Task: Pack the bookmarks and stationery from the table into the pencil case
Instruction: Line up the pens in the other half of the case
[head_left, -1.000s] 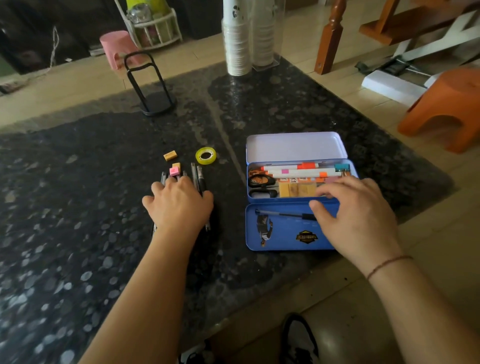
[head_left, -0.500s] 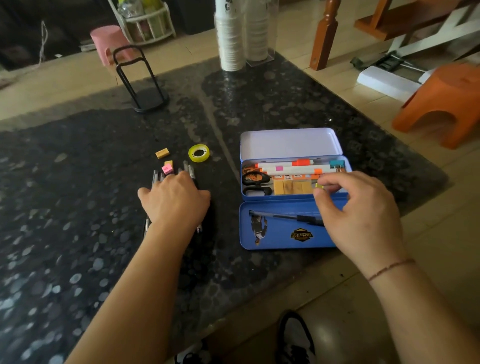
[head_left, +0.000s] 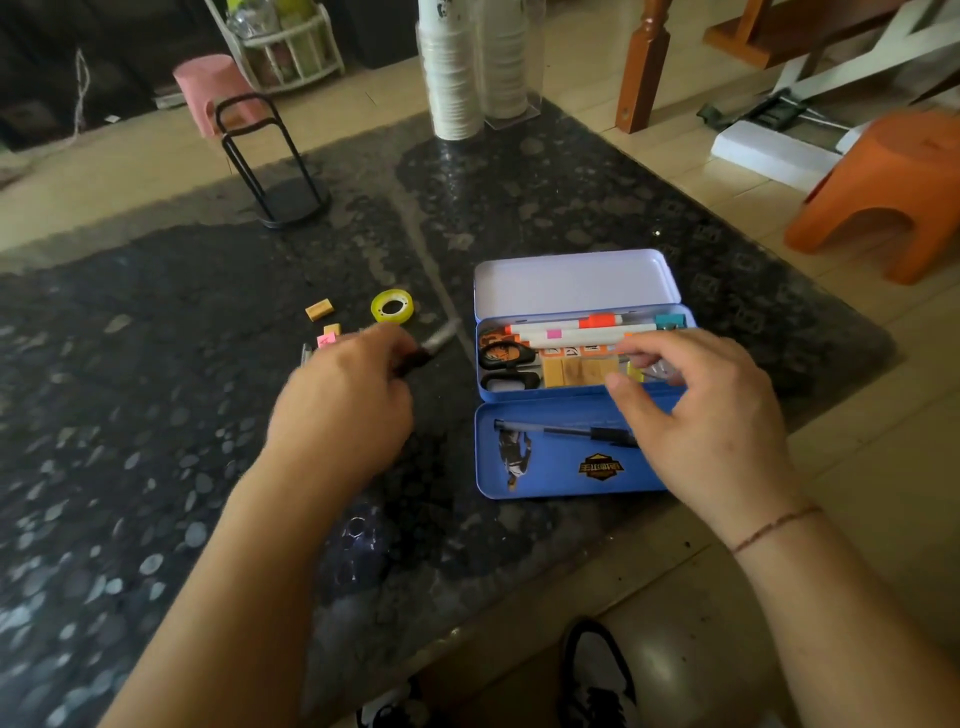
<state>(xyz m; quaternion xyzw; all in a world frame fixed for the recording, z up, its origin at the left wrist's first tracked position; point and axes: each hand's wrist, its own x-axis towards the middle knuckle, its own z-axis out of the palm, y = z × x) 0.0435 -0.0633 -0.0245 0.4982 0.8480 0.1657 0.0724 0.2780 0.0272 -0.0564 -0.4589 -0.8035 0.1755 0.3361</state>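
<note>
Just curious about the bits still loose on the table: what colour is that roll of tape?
Yellow. The tape shows best in the head view.

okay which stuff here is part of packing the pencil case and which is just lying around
Part of the job: pencil case, pen in the left hand, right hand, yellow tape roll, small erasers, scissors.

Lying about: black wire stand, paper cup stack, orange stool.

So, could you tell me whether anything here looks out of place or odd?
Nothing stands out. The pencil case lies open and tidy; the yellow tape roll and small erasers simply wait unpacked on the table.
</note>
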